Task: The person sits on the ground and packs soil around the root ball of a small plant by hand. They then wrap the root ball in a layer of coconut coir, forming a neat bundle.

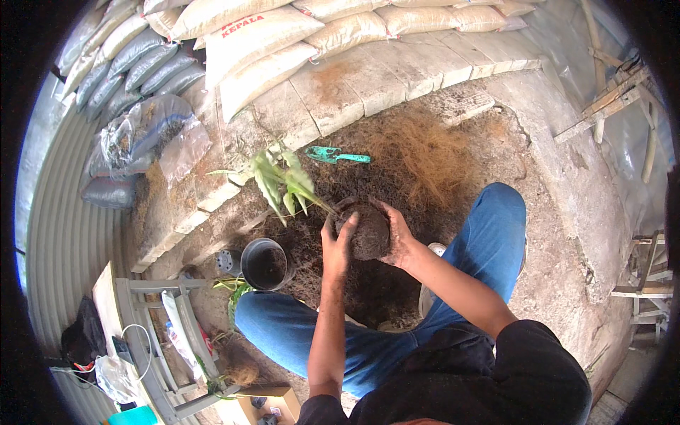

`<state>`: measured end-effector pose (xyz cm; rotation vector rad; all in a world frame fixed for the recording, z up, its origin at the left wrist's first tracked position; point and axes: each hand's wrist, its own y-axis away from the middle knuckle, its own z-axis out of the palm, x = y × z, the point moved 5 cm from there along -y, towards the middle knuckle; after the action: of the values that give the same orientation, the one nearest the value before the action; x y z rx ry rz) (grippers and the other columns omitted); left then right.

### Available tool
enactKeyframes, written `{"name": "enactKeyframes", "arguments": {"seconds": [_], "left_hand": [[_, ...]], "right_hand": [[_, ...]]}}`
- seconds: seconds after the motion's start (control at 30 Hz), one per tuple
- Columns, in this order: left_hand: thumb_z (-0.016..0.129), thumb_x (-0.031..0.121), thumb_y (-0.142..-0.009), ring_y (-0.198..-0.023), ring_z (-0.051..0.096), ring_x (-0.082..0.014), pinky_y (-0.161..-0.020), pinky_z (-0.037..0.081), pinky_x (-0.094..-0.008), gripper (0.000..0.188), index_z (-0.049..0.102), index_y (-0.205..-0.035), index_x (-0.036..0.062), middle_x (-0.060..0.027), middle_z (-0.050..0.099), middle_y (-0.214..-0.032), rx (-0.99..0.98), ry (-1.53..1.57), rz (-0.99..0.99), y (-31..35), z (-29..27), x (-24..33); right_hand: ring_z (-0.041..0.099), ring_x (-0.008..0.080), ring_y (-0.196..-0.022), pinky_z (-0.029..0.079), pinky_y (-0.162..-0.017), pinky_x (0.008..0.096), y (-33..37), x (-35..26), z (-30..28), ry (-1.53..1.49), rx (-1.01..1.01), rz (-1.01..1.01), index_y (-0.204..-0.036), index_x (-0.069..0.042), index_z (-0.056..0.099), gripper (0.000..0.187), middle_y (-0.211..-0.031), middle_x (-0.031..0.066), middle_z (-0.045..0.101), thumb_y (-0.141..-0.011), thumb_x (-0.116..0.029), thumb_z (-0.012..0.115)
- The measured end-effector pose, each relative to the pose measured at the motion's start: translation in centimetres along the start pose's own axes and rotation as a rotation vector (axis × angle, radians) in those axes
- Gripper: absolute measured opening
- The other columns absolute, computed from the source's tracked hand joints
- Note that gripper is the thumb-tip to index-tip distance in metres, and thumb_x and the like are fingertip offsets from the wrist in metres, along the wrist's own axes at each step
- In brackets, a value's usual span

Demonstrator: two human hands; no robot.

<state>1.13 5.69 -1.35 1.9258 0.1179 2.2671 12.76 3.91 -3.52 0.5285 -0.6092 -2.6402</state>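
Between the knees [496, 212], left hand [339, 241] and right hand [399, 239] grip a plant [268, 183] by its soil ball [371, 232]. The step seems careful handling; the next move likely calls for even support. Beyond lies a teal trowel [340, 156].

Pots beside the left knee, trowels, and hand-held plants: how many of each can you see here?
Large dark pot: 1
Small pot with holes: 1
Teal trowel: 1
Hand-held leafy plant: 1
Total: 4

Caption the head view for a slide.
Left grip and right grip hold a leafy plant by its root ball, teal trowel beyond.
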Motion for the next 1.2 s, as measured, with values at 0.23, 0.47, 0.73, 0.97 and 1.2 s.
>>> {"name": "enactKeyframes", "arguments": {"seconds": [0.23,0.47,0.73,0.97,1.2], "left_hand": [[0.052,0.046,-0.096,-0.118,0.053,-0.0249,-0.101,0.04,-0.0344,0.066,0.048,-0.132,-0.0096,-0.0198,0.055,-0.129,0.03,-0.037,0.002,-0.1,0.4,1.0],[0.063,0.023,-0.093,-0.097,0.059,-0.0221,-0.09,0.046,-0.0337,0.041,0.058,-0.116,-0.0101,-0.0153,0.065,-0.107,0.235,-0.042,0.17,1.5,2.6,0.8],[0.049,0.033,-0.098,-0.118,0.05,-0.0247,-0.105,0.035,-0.0369,0.054,0.045,-0.133,-0.0072,-0.017,0.053,-0.128,0.141,0.39,0.178,0.8,1.8,0.0],[0.071,0.019,-0.085,-0.101,0.059,-0.0225,-0.089,0.049,-0.0355,0.049,0.052,-0.123,-0.0069,-0.0147,0.06,-0.114,0.16,0.437,0.033,1.2,1.7,0.3],[0.07,0.02,-0.086,-0.108,0.058,-0.0235,-0.097,0.045,-0.0345,0.053,0.051,-0.128,-0.0056,-0.0146,0.058,-0.122,-0.061,-0.045,0.216,0.6,1.2,0.6]], "right_hand": [[0.068,0.0206,-0.088,0.055,-0.083,0.0381,-0.1,0.0,-0.6,-0.037,0.025,-0.171,-0.107,-0.008,0.064,0.033,-0.099,0.0063,0.07,-0.096,-0.033,0.046],[0.064,0.018,-0.095,0.05,-0.089,0.0339,-1.8,0.9,-4.4,0.131,0.218,-0.611,-0.107,-0.007,0.064,0.029,-0.102,0.0049,0.068,-0.094,-0.03,0.052],[0.058,0.0171,-0.105,0.046,-0.094,0.0347,0.5,-0.4,-1.5,-0.034,0.114,-0.624,-0.115,-0.003,0.062,0.037,-0.114,0.0065,0.062,-0.093,-0.033,0.057],[0.058,0.0201,-0.106,0.045,-0.096,0.035,1.8,-1.3,0.4,0.393,0.02,-0.757,-0.114,-0.002,0.061,0.051,-0.115,0.0089,0.061,-0.096,-0.048,0.049],[0.063,0.0241,-0.101,0.051,-0.089,0.0416,0.6,-1.5,0.8,0.183,0.099,0.019,-0.111,-0.009,0.064,0.043,-0.111,0.0083,0.066,-0.096,-0.044,0.044]]}}
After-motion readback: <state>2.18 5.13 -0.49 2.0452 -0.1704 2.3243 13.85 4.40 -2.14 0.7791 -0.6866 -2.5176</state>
